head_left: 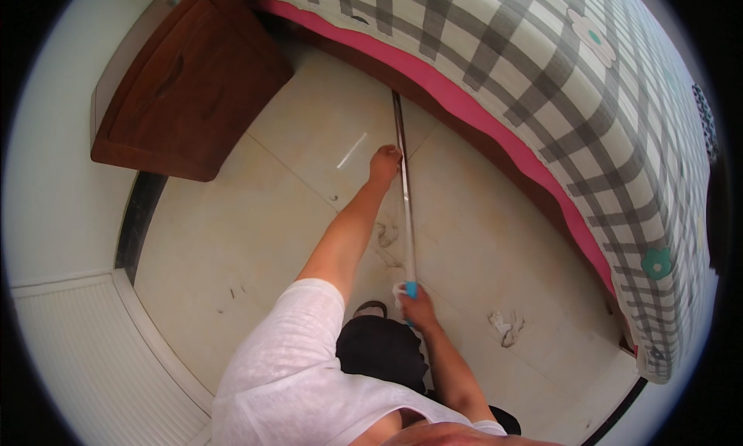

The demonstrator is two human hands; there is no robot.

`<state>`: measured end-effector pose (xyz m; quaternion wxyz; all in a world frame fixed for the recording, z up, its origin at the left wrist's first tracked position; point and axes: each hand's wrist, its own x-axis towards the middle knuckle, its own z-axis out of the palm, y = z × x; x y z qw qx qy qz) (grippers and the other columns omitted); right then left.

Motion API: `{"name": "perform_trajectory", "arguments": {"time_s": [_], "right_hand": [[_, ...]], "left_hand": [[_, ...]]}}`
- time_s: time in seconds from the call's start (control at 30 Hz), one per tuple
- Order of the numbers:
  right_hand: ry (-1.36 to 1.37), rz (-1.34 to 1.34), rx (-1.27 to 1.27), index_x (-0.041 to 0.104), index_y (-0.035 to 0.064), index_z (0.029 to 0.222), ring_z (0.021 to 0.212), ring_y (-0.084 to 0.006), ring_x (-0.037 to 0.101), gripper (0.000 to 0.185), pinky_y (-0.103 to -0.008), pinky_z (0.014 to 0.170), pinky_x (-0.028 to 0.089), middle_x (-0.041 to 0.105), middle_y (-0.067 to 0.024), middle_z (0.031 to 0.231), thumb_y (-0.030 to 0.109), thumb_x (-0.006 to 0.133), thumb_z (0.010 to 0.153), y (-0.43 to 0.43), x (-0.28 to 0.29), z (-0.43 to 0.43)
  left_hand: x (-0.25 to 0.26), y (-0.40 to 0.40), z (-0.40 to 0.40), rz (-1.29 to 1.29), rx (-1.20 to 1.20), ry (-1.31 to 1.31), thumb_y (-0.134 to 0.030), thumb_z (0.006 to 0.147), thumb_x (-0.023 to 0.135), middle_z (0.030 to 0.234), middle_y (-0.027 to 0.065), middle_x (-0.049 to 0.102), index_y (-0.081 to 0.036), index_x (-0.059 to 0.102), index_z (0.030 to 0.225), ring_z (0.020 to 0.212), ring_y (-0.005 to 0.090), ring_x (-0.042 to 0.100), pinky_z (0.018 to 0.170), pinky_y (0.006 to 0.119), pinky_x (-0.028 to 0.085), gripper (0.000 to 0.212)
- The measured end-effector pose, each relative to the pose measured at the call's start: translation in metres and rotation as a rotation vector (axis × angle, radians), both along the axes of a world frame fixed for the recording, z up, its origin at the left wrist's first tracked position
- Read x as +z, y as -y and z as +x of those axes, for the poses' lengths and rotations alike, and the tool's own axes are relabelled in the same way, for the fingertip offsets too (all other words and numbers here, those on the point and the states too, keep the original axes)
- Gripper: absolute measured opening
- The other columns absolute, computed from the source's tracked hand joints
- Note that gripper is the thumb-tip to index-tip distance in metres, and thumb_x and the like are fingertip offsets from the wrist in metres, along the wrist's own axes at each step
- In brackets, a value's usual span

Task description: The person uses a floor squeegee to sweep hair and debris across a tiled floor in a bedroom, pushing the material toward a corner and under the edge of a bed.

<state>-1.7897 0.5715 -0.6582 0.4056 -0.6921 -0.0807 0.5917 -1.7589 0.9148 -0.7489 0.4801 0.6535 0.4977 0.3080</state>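
Observation:
A long metal pole reaches away from me, and its far end goes out of sight under the bed frame. Partway along the pole, my left hand is closed around it with the arm stretched out. My right hand grips the blue end section of the pole, close to my knees. Something white and crumpled shows beside the right fingers; what it is stays unclear. Grey dust clumps lie on the tiled floor just left of the pole.
The bed wears a checked cover above a pink layer. A brown wooden cabinet stands at upper left. More dust with white scraps lies at right on the tiles. A white ribbed panel is at lower left.

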Motion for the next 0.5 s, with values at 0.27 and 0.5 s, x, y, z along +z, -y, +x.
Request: {"name": "perform_trajectory", "arguments": {"time_s": [0.27,0.5], "right_hand": [[0.204,-0.216,0.075,0.058,0.0041,0.084,0.041,-0.0112,0.047,0.018,-0.0276,0.039,0.041,0.053,-0.0036,0.057,0.015,0.061,0.071,0.041,0.006,0.083],[0.165,-0.075,0.128,0.059,0.0046,0.085,0.043,-0.0099,0.047,0.017,-0.0261,0.041,0.041,0.053,-0.0025,0.058,0.016,0.062,0.072,-0.070,-0.034,0.110]], "left_hand": [[0.003,0.023,-0.038,0.347,-0.348,-0.796,-0.031,0.081,0.052,0.136,0.0198,0.025,-0.001,0.035,0.125,0.126,0.0336,0.020,0.100,0.048,0.021,0.056],[0.003,0.035,-0.035,0.459,-0.340,-0.870,-0.036,0.082,0.046,0.138,0.0203,0.018,-0.001,0.026,0.131,0.129,0.0344,0.013,0.103,0.049,0.009,0.064]]}}
